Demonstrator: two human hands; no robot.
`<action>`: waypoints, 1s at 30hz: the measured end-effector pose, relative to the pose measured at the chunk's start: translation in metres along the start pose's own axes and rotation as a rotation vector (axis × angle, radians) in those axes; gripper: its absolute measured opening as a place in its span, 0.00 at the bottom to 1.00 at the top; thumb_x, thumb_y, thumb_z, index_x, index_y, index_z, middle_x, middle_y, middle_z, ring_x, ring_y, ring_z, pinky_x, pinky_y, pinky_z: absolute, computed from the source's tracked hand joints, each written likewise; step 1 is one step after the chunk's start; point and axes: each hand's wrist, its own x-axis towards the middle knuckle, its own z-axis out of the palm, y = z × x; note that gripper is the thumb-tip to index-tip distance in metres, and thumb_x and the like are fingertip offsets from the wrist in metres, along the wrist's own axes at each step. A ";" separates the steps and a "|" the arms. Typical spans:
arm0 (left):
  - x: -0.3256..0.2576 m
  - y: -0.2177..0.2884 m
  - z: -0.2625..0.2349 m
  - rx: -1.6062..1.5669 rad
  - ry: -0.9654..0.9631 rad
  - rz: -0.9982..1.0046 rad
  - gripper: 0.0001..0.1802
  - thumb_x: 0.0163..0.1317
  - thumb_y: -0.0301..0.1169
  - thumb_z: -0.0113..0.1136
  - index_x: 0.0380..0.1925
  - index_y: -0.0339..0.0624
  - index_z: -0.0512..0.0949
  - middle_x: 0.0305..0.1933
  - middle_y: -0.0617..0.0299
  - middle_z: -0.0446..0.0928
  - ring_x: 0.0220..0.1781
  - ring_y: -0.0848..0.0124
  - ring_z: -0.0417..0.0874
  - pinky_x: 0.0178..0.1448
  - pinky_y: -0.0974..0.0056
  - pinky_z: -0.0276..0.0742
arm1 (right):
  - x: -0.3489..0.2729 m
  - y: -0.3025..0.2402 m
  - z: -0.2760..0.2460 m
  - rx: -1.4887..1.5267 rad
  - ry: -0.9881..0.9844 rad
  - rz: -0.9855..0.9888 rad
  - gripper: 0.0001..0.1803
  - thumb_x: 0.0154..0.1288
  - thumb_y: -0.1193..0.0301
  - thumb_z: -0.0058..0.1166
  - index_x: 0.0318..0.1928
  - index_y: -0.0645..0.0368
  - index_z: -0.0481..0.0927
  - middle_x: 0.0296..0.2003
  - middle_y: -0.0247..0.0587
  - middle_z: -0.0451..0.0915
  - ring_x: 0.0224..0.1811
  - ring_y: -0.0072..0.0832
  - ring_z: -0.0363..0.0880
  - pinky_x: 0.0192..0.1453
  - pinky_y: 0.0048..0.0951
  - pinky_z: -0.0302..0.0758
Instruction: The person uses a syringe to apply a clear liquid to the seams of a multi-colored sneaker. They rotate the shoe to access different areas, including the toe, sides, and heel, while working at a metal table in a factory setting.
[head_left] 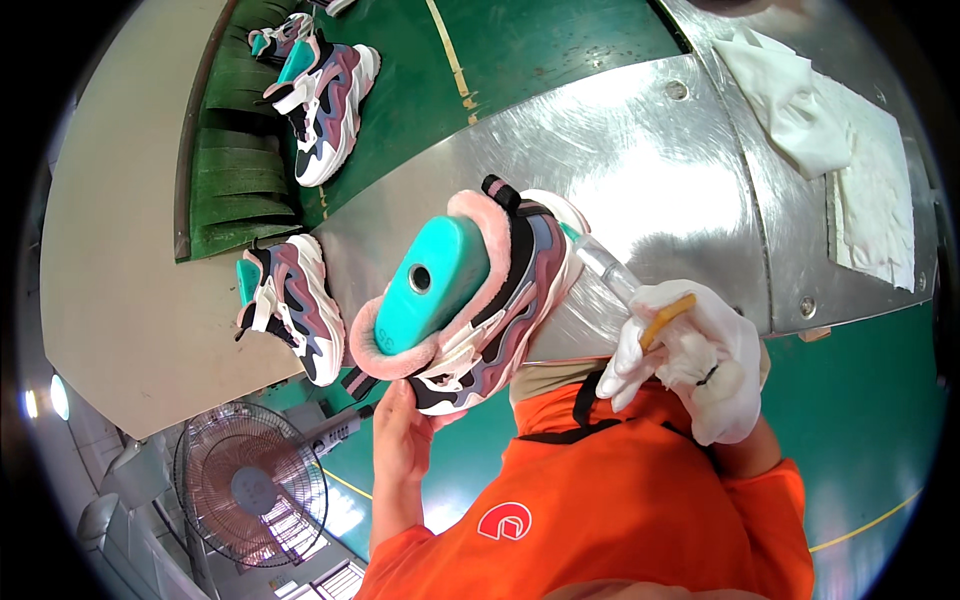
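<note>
A sneaker (525, 300) in white, mauve, black and grey with a pink fluffy collar is tilted in front of me. A teal shoe last (445, 290) with a round metal hole fills its opening. My bare left hand (403, 425) grips the sneaker's toe from below. My right hand (705, 365), in a white glove, is closed around a slim tool (608, 268) with a clear shaft. The tool's teal tip meets the sneaker's heel side. A yellowish stick (668, 318) lies across the gloved fingers; whether it belongs to the tool, I cannot tell.
A shiny metal table (650, 130) curves beyond the sneaker. Left of it, matching sneakers (330, 115) stand on a green conveyor, and one sneaker (297, 305) sits nearer. White cloths (785, 95) lie at the far right. A fan (250, 490) stands lower left.
</note>
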 end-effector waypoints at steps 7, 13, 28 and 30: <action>-0.019 -0.013 -0.001 -0.033 -0.076 -0.080 0.31 0.70 0.45 0.50 0.61 0.28 0.63 0.56 0.47 0.75 0.52 0.59 0.83 0.48 0.59 0.87 | -0.003 -0.012 0.017 -0.122 0.076 0.066 0.43 0.34 0.89 0.56 0.61 0.69 0.65 0.41 0.45 0.76 0.45 0.34 0.80 0.48 0.32 0.80; -0.028 -0.021 -0.004 -0.086 -0.206 -0.177 0.30 0.69 0.41 0.54 0.61 0.29 0.62 0.57 0.48 0.74 0.55 0.59 0.81 0.51 0.55 0.85 | -0.001 -0.016 0.032 -0.119 0.147 0.104 0.39 0.38 0.88 0.53 0.59 0.69 0.67 0.40 0.43 0.75 0.43 0.30 0.78 0.44 0.28 0.79; -0.037 -0.031 0.041 -0.171 -0.312 -0.293 0.24 0.56 0.26 0.66 0.53 0.33 0.73 0.48 0.60 0.81 0.43 0.75 0.81 0.48 0.68 0.76 | -0.008 -0.017 0.059 -0.220 0.254 0.146 0.37 0.41 0.85 0.51 0.60 0.71 0.67 0.39 0.47 0.77 0.41 0.34 0.81 0.48 0.32 0.79; -0.036 -0.034 0.044 -0.183 -0.352 -0.308 0.23 0.56 0.26 0.66 0.53 0.33 0.73 0.49 0.61 0.80 0.45 0.75 0.80 0.49 0.69 0.76 | -0.008 -0.015 0.058 -0.207 0.245 0.120 0.39 0.37 0.85 0.50 0.60 0.71 0.67 0.39 0.49 0.77 0.41 0.37 0.82 0.49 0.34 0.79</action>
